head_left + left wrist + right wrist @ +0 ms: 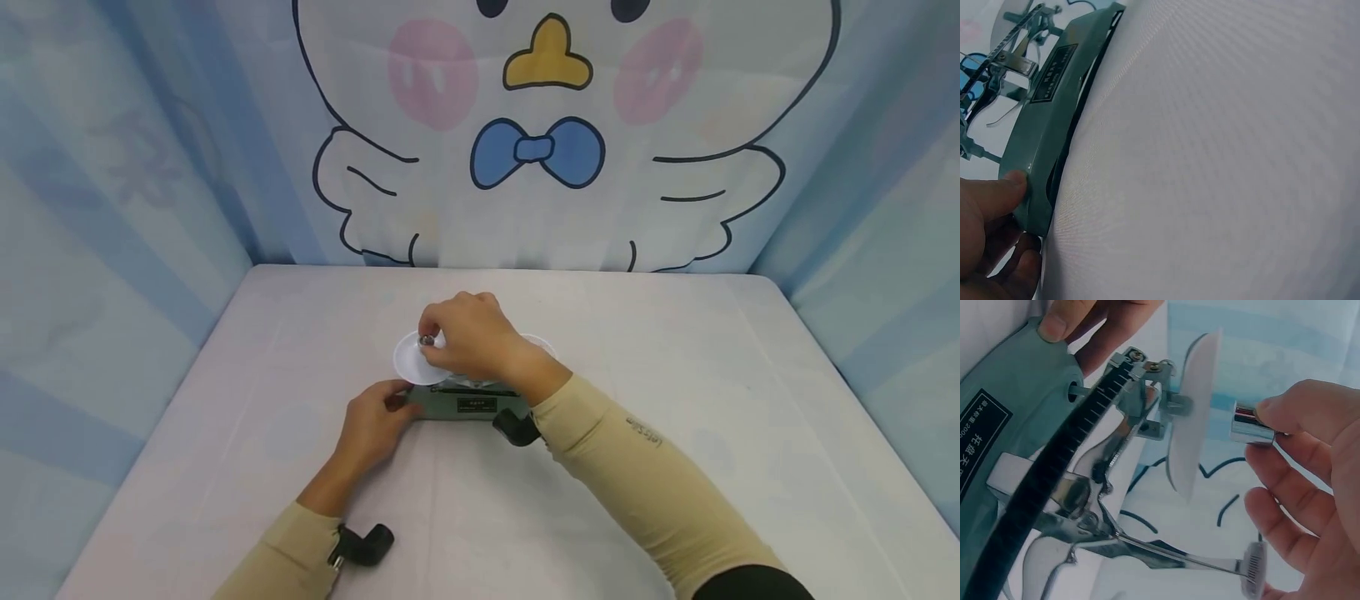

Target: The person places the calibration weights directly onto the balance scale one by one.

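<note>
A green balance scale [439, 405] with a dark label stands mid-table. My left hand [375, 423] grips the left end of its base; in the left wrist view the thumb lies on top of the green base [1044, 137], with other fingers at its end. Between thumb and fingertips, my right hand [474, 337] pinches a small shiny metal weight [1251, 425]. In the right wrist view the weight is held just apart from the upper face of the white left pan [1194, 419]. Behind my right wrist, only the rim of the other pan [542, 342] shows.
The scale's black graduated beam [1060, 462] and silver pointer dial [1254, 572] show in the right wrist view. White cloth covers the table [675, 375]. A curtain with a cartoon print [537, 208] stands behind it.
</note>
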{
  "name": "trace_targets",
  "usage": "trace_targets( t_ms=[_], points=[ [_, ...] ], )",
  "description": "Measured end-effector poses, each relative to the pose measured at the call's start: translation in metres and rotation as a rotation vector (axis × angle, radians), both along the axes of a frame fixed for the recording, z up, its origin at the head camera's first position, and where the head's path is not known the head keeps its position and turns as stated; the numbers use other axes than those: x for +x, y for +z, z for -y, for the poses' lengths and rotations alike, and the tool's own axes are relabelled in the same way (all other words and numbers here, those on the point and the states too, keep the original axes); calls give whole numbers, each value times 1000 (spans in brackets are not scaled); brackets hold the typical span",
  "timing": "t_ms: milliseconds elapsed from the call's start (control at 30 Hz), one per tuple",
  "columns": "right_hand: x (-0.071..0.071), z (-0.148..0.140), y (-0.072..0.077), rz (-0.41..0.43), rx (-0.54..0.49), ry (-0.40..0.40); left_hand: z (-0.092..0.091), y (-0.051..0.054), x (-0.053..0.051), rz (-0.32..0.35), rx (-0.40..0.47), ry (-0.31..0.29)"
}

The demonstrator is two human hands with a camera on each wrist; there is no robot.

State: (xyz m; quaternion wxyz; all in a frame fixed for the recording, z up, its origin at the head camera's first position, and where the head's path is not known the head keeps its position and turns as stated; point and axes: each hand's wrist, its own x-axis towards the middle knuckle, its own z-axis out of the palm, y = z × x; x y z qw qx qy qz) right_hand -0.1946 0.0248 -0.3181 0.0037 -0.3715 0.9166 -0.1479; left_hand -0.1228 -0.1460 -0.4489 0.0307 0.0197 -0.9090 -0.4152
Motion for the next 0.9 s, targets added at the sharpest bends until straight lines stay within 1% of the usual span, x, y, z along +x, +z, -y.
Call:
trace_targets(
  t_ms=[233,400,600,900],
  points=[
    [-3,6,-7,20,81,0,0,-1,-1,-2,1,-2],
    [-3,9,-8,19,98,10,1,-1,-1,-3,5,-1],
    [-3,9,-7,-2,121,-5,1,-1,-2,0,13,-10],
    [-2,7,-8,27,116,-1,0,-1,-2,9,9,-1]
  ],
)
